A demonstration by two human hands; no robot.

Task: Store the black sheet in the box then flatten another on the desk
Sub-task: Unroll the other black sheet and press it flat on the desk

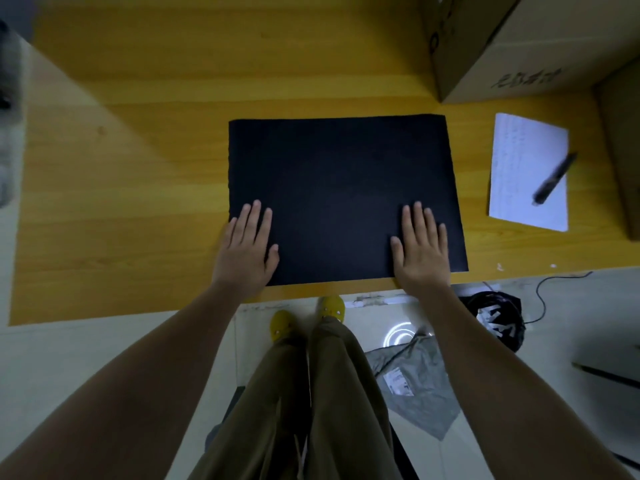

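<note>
Black sheet pressed flat on worktop, long axis left to right.
Left hand and right hand are laid spread, palms down, on the sheet's near corners; the box stands beyond its far-right corner, nearer the right hand.

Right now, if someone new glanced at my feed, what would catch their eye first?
The black sheet lying flat in the middle of the yellow desk, with the left hand and right hand pressed open on its near corners. Next, the cardboard box at far right, and a white paper with a pen on it.
</note>
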